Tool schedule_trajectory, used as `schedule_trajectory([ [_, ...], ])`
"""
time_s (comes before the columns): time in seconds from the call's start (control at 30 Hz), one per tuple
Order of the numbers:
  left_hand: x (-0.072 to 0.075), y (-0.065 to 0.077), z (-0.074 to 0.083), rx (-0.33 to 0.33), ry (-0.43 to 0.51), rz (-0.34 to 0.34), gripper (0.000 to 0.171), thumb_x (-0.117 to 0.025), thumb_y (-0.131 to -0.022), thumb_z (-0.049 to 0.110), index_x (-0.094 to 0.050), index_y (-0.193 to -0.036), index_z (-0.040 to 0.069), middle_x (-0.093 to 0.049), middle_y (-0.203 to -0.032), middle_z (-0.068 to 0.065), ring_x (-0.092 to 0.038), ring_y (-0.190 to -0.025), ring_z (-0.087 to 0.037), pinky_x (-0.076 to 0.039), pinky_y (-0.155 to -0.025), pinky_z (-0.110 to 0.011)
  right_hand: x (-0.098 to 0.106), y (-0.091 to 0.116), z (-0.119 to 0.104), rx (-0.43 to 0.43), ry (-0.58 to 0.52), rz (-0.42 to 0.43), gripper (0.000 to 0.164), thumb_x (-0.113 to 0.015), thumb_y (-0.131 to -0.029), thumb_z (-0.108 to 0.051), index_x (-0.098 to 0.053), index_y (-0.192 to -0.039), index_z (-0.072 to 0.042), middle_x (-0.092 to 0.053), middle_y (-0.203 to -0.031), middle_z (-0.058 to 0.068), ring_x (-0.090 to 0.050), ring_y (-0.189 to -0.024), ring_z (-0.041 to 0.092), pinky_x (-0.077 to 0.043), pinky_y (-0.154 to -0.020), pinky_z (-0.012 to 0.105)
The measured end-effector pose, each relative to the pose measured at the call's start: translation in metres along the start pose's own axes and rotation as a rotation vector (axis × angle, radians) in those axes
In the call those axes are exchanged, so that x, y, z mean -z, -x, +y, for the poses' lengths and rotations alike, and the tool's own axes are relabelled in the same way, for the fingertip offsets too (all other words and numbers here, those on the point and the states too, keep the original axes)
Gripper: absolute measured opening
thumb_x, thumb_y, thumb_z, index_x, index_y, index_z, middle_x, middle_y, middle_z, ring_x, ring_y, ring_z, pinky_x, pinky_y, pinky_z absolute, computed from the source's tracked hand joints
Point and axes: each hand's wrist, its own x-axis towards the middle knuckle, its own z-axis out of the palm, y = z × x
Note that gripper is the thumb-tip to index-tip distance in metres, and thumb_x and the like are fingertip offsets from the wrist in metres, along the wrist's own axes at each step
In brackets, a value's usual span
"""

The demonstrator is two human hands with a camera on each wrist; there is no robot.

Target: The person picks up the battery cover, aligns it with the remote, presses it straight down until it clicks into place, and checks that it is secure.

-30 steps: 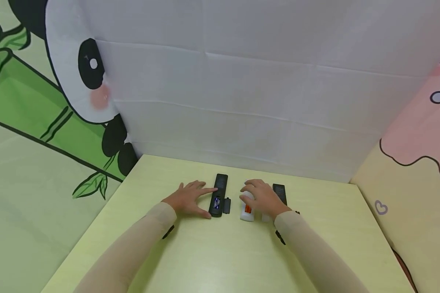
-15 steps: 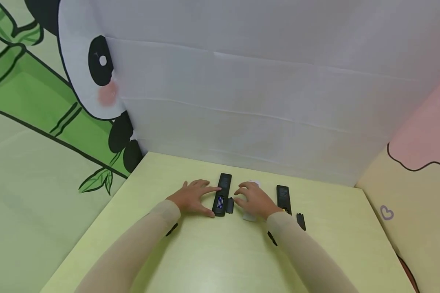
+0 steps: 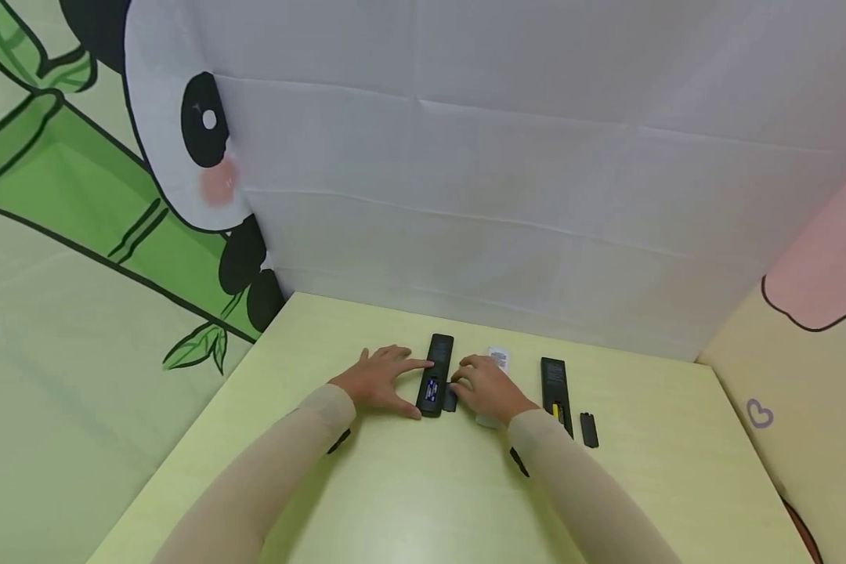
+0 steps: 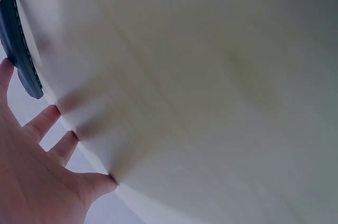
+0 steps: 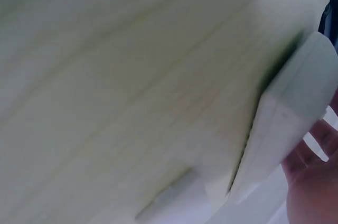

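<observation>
A black remote control [image 3: 435, 368] lies face down with its battery bay uncovered and batteries showing inside. My left hand [image 3: 377, 381] is spread at its left side, the index fingertip on its edge and the thumb near its lower corner. The left wrist view shows this remote [image 4: 18, 39] beyond the spread left hand [image 4: 47, 171]. Against the remote's right side is a small black battery cover [image 3: 450, 398]. My right hand [image 3: 489, 389] has curled fingers pinching this cover's upper right edge. Under the right hand lies a white remote control [image 5: 296, 102], mostly hidden in the head view.
To the right lies another black remote [image 3: 554, 384] with a yellow battery in its bay, and a loose black cover [image 3: 589, 431] beside it. A white cover [image 5: 179, 200] lies near the white remote. A white cloth wall [image 3: 465, 196] rises behind the table [image 3: 409, 486].
My right hand has moved left from over the white remote to the small black battery cover. My left hand stays at the black remote. The view has shifted slightly.
</observation>
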Motion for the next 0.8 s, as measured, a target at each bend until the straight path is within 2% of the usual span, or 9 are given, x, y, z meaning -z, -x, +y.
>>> schedule_trajectory([
  [0.4,0.0006,0.0015,0.0018,-0.005,-0.007,0.010,0.107,-0.088,-0.088,0.085,-0.047,-0.180,0.050,-0.041,-0.190,-0.018,-0.035,-0.179,-0.050,-0.020,-0.137,-0.095,-0.0041,-0.0057,-0.0017,0.039,0.080,0.037,0.023,-0.074,-0.119,-0.030,-0.089,-0.127,-0.014,-0.075,-0.154,0.016,-0.069,-0.148,0.042,-0.054,-0.133,0.061],
  [0.63,0.0000,0.0000,0.0016,-0.007,-0.014,0.013,0.107,-0.089,-0.087,0.086,-0.047,-0.179,0.051,-0.042,-0.190,-0.016,-0.036,-0.179,-0.049,-0.020,-0.137,-0.095,-0.0009,-0.0067,-0.0048,0.001,-0.005,0.053,0.017,-0.077,-0.117,-0.024,-0.090,-0.115,-0.012,-0.077,-0.150,0.018,-0.072,-0.143,0.043,-0.058,-0.129,0.061],
  [0.8,-0.0009,-0.0002,-0.0001,-0.021,-0.013,0.017,0.107,-0.089,-0.087,0.086,-0.048,-0.179,0.050,-0.043,-0.189,-0.017,-0.038,-0.178,-0.050,-0.021,-0.135,-0.097,-0.0023,-0.0090,-0.0033,0.002,-0.021,0.060,0.016,-0.079,-0.115,-0.023,-0.090,-0.112,-0.012,-0.078,-0.148,0.018,-0.074,-0.142,0.042,-0.059,-0.128,0.060],
])
